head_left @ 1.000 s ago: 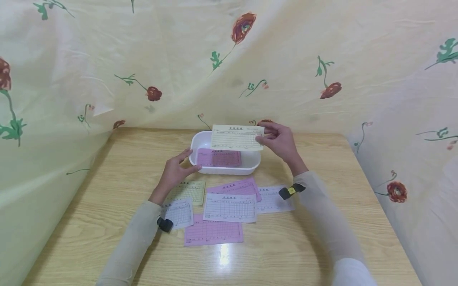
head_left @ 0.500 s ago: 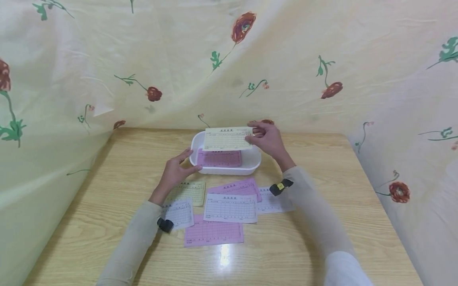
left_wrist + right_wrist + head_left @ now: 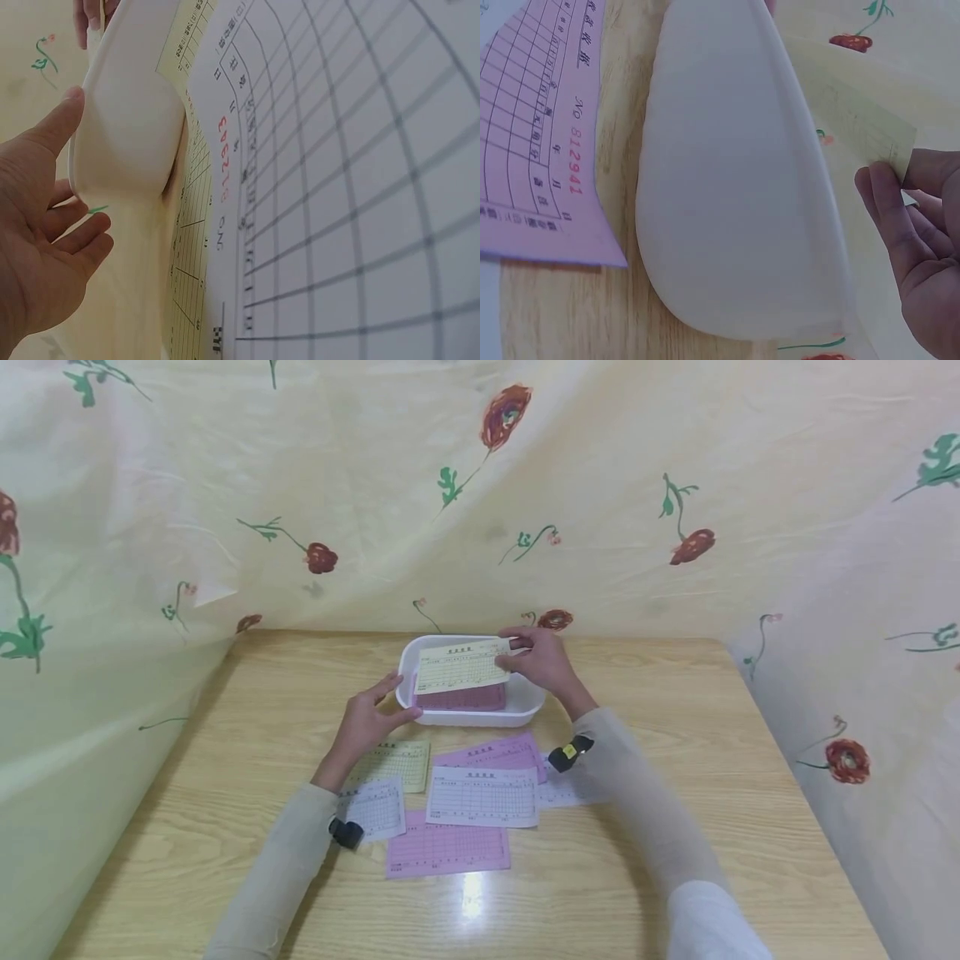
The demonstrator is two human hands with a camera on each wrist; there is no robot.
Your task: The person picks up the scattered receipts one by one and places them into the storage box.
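head view: right hand (image 3: 542, 662) fingers pinch yellow gridded slip (image 3: 459, 667) (tilted); left hand (image 3: 369, 720) relaxed, empty.

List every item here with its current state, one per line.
Yellow slip: pinched at its right edge by the right hand, tilted over the tub.
White tub: upright on the table, left hand touching its left wall.
Pink slip: flat inside the tub, partly covered.
Loose slips: flat on the table, overlapping, in front of the tub.
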